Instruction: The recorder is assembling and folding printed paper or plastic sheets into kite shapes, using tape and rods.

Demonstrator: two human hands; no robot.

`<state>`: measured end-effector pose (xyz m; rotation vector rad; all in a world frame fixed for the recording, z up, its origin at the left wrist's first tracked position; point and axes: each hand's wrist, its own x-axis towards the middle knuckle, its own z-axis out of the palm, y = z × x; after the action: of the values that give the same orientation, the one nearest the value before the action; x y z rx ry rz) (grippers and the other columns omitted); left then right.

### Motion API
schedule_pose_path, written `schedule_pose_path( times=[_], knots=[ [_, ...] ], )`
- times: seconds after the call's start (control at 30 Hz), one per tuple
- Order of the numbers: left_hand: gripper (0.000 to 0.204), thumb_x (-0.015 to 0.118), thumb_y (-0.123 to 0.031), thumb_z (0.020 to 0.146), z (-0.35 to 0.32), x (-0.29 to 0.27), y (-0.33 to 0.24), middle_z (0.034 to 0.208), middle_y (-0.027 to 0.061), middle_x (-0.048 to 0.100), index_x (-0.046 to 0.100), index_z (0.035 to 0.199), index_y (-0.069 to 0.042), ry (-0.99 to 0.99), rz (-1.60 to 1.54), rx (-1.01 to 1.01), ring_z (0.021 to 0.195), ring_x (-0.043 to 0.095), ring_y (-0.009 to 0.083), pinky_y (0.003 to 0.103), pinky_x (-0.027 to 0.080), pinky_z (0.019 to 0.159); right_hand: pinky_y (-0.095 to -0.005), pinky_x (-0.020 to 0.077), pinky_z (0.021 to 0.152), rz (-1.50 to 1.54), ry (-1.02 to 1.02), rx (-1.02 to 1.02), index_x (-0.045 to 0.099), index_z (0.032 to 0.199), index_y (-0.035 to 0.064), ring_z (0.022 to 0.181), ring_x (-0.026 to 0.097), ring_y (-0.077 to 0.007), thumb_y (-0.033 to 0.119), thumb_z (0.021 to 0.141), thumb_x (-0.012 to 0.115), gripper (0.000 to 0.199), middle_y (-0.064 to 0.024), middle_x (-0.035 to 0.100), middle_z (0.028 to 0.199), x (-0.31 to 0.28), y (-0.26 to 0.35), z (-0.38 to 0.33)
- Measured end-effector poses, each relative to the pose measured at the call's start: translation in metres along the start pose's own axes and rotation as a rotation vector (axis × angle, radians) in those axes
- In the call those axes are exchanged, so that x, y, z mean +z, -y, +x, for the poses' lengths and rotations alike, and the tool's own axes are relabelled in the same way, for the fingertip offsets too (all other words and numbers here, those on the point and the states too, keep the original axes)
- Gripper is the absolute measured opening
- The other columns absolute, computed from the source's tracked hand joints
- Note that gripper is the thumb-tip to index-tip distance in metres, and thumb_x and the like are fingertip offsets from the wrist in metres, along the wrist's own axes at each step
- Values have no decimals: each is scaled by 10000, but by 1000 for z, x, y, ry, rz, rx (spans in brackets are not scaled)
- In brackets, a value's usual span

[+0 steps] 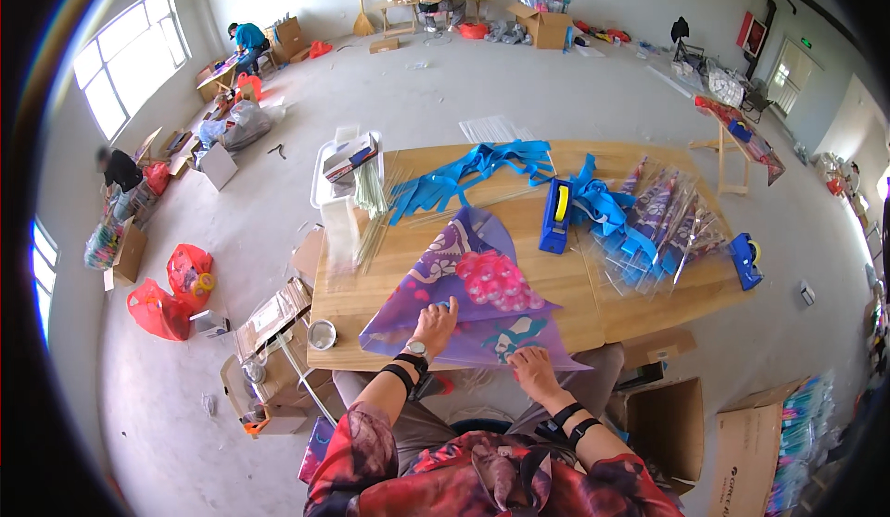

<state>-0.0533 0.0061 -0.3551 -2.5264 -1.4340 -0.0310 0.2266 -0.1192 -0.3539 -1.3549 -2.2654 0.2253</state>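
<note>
both hands flat on purple printed sheet [464, 285] at desk [575, 285] near edge. left hand [434, 322] fingers spread open by pink flower print, right hand [533, 369] fingers open on lower edge. blue tape dispenser [554, 216] farther back.

Purple printed sheet [464, 276]: near edge hidden under both hands. Cardboard box [756, 452]: cut off at lower edge. Far workers: too small to make out.

Glossy purple plastic wrap [464, 304], matt pale wood table [593, 304] (smooth), shiny blue ribbon [464, 178] — satiny strips
</note>
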Motion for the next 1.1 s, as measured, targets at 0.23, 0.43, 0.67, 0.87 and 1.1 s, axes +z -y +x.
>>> schedule_pose_path(
  times=[0.23,0.43,0.67,0.87,1.1],
  knots=[
    [795,595,59,841,-3,-69,80,1355,211,579,391,1584,-139,-26,-271,50,967,676,376,424,597,826,-414,509,819,319,267,135,629,1031,77,904,673,-296,46,882,677,159,-97,678,939,-99,-9,20],
    [347,569,-250,991,-13,-184,168,924,101,741,763,1092,19,357,-843,-147,751,684,153,333,559,695,-287,532,810,682,441,398,649,1076,57,894,633,-94,54,944,713,146,8,673,947,-291,-25,25],
    [341,633,-293,1017,-28,-301,202,768,38,645,688,1066,40,709,-1536,-41,646,630,110,261,506,580,-216,493,812,751,73,511,618,1046,71,905,592,-42,48,920,730,169,46,621,971,-407,-56,70],
    [212,776,-192,929,2,-305,206,703,-54,616,731,997,4,619,-1402,-313,606,550,39,215,416,546,-237,488,765,538,14,465,627,1003,18,852,582,-38,76,937,706,118,23,659,923,-395,-116,165],
    [374,818,-391,834,55,-198,233,713,140,659,776,966,-43,195,-647,-344,647,624,253,384,500,653,-516,516,757,-237,-59,247,663,940,19,896,664,-452,185,942,701,170,-233,701,927,-318,-192,234]
  ],
)
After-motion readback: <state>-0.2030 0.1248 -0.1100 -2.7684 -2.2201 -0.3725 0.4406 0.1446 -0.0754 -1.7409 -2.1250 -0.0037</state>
